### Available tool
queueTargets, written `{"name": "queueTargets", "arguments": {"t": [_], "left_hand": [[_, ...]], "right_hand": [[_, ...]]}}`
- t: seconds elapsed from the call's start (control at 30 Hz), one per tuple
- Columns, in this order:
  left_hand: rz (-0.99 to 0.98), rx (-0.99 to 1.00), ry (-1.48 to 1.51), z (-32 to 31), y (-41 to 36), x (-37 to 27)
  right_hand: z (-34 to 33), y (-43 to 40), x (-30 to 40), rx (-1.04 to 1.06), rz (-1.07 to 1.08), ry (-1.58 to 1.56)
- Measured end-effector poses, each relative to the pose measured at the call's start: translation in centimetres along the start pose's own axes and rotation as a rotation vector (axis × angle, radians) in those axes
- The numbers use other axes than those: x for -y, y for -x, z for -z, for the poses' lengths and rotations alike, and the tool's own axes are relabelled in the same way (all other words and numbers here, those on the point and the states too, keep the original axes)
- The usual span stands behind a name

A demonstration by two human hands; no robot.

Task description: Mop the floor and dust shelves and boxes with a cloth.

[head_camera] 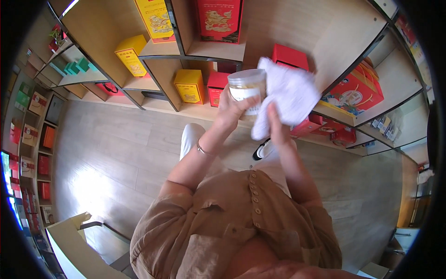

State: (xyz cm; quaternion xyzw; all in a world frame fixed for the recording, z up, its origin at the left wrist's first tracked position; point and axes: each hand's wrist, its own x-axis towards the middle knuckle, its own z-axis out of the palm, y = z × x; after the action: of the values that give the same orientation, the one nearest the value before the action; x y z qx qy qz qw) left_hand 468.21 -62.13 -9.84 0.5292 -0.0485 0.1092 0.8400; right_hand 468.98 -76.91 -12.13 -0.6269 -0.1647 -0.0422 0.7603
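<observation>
My left hand [231,106] is wrapped around a clear plastic jar [247,83] with a translucent screw lid and a white label that bears writing. Its contents look pale yellow. In my right hand [277,122] is a white cloth [291,92], blurred and bunched, its left edge against or just beside the jar's right side. Most of my right fingers are hidden behind the cloth. Both hands are raised in front of a wooden shelf unit [160,66].
Yellow gift boxes [189,87] and a red box [219,19] stand in the shelf compartments. At the right is a red carton with handles [357,90]. More shelving with boxes [36,136] lines the left wall. A cream-coloured panel [75,244] is at the lower left, above the grey plank floor [115,139].
</observation>
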Motion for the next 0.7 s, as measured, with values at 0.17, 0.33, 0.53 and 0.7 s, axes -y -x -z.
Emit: {"name": "queueTargets", "arguments": {"t": [0.17,0.33,0.53,0.7], "left_hand": [[-0.523,0.112,-0.757,2.5,-0.1,3.3],[0.044,0.012,0.088,-0.8,0.9,0.5],[-0.102,0.072,-0.261,-1.2,0.8,-1.1],[-0.363,-0.026,-0.694,-0.3,-0.3,-0.2]], "right_hand": [[-1.9,-0.4,1.1,0.071,0.439,0.469],[0.6,-6.1,3.3,0.139,-0.366,-0.34],[0.4,-2.7,0.4,0.097,-0.52,-0.644],[1.4,-0.6,-2.3,0.156,-0.506,-0.928]]}}
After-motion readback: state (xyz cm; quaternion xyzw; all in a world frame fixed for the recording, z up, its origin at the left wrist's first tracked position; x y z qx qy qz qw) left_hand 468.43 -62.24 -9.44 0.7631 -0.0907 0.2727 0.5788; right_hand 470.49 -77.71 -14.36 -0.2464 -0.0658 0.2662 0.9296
